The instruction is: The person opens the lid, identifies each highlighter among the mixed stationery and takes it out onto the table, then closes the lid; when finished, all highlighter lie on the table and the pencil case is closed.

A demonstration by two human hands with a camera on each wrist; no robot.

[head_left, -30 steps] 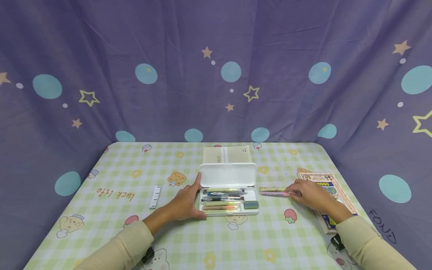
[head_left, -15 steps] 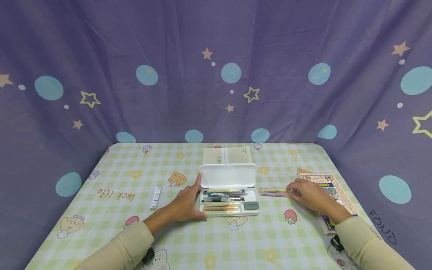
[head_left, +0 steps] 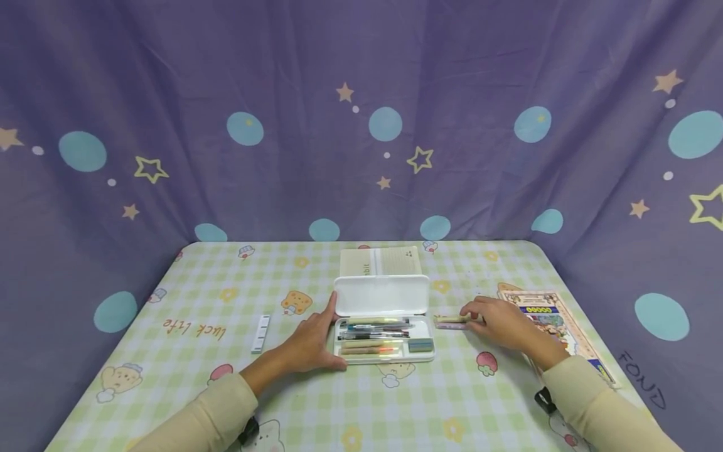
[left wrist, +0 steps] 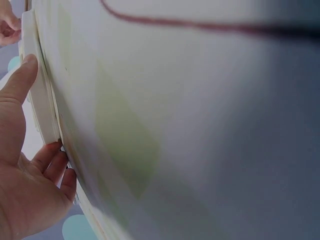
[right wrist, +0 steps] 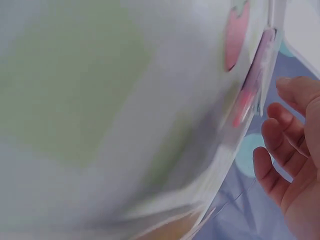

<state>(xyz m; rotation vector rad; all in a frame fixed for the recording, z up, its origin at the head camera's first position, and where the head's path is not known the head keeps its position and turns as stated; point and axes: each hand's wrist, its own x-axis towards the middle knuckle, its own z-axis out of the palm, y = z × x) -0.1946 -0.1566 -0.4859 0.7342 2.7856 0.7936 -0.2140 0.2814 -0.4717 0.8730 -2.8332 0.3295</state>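
Observation:
The white pencil case (head_left: 381,294) lies with its lid raised at mid-table, several pens (head_left: 374,334) inside. My left hand (head_left: 310,342) grips its left end, the thumb at the front edge and the index finger by the lid. The left wrist view shows that thumb along the case's wall (left wrist: 42,95). Right of the case, two slim highlighter-like pens, one yellowish (head_left: 449,319) and one purple (head_left: 450,326), lie side by side on the cloth. Over their right ends hovers my right hand (head_left: 499,320). In the right wrist view its loosely bent fingers stand apart from the purple pen (right wrist: 260,60).
A blue-grey eraser (head_left: 420,344) sits in the case's right compartment. Behind the lid lies a cream notebook (head_left: 390,260). A colourful book (head_left: 556,320) lies under the right forearm. At left is a small white strip with dark marks (head_left: 260,334). A purple curtain (head_left: 361,157) hangs behind the table.
My right hand has shifted left over the two pens, covering more of them; the pens look unmoved. The left hand and the pencil case have stayed in place.

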